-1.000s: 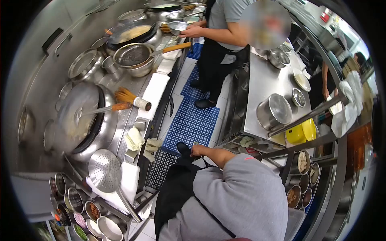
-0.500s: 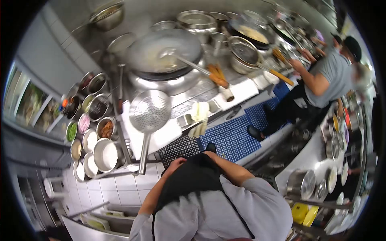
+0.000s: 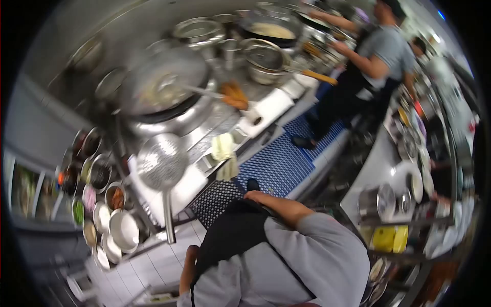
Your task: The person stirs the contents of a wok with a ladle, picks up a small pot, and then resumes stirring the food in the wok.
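Observation:
My right hand (image 3: 252,195) is at the front edge of the black apron (image 3: 232,220), and its fingers are hidden from me. Low beside the apron's left edge, my left hand (image 3: 192,250) shows only as a small blurred part. Neither hand visibly holds anything. Ahead of them a large perforated skimmer (image 3: 162,161) lies across the counter's white surface, its handle pointing toward me. Beyond it a wok (image 3: 140,92) sits on the stove with a ladle (image 3: 197,91) in it. An orange-brown cloth (image 3: 234,95) is wrapped round the ladle's handle.
Several ingredient bowls and a white pot (image 3: 124,231) stand at the left. A folded pale cloth (image 3: 223,147) hangs at the counter's front. To the right, a co-worker (image 3: 381,56) stands at another wok (image 3: 268,30). Blue matting (image 3: 279,163) covers the floor between the counters.
My view has swung to the right, so the stove and bowls sit further left. My left hand has dropped from the apron's front to its side. The co-worker's arm now reaches toward the back.

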Action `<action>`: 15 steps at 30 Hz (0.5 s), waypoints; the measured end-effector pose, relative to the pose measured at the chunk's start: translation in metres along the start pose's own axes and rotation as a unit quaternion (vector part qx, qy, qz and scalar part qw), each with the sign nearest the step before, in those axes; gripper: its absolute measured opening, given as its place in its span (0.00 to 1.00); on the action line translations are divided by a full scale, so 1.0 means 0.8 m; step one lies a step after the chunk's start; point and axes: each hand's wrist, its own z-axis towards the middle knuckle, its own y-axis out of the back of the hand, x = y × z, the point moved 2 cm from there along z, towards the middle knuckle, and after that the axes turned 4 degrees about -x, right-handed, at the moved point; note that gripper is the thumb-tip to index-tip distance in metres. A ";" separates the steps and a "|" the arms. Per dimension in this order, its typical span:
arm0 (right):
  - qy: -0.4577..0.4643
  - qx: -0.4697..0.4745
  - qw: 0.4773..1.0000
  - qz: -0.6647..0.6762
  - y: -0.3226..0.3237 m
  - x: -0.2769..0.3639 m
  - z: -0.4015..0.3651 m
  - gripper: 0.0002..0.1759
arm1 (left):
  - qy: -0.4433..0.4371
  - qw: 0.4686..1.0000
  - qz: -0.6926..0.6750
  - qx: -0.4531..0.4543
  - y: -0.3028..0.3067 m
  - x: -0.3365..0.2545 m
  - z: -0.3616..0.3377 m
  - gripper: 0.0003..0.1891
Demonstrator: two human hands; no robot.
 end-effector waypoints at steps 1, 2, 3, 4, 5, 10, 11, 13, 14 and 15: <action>0.004 0.022 0.999 -0.033 0.007 0.006 0.002 0.18 | -0.020 0.998 0.054 -0.034 -0.012 0.006 0.018 0.16; 0.008 0.045 0.997 -0.064 0.006 0.010 0.003 0.17 | -0.008 1.000 -0.014 -0.024 0.004 0.015 0.022 0.16; -0.076 -0.003 0.997 -0.022 -0.036 -0.032 0.032 0.16 | 0.001 0.998 -0.059 -0.018 0.033 0.005 0.026 0.16; -0.160 -0.051 0.986 0.021 -0.082 -0.083 0.059 0.16 | 0.004 0.995 -0.094 -0.014 0.057 -0.008 0.030 0.15; -0.155 -0.041 0.987 0.024 -0.071 -0.069 0.048 0.17 | -0.006 0.994 -0.105 -0.012 0.076 -0.018 0.041 0.15; -0.153 -0.040 0.985 0.070 -0.016 -0.008 -0.010 0.19 | -0.041 0.986 -0.159 -0.022 0.148 -0.073 0.079 0.14; -0.165 -0.049 0.982 0.077 -0.012 -0.004 -0.021 0.19 | -0.049 0.985 -0.162 -0.022 0.158 -0.083 0.085 0.14; -0.185 -0.062 0.977 0.090 -0.002 0.010 -0.041 0.19 | -0.064 0.984 -0.162 -0.020 0.170 -0.099 0.097 0.13; -0.178 -0.064 0.977 0.096 -0.003 0.009 -0.043 0.19 | -0.069 0.984 -0.163 -0.019 0.175 -0.105 0.101 0.13; -0.179 -0.075 0.976 0.100 -0.006 0.005 -0.041 0.19 | -0.073 0.984 -0.162 -0.018 0.180 -0.110 0.101 0.13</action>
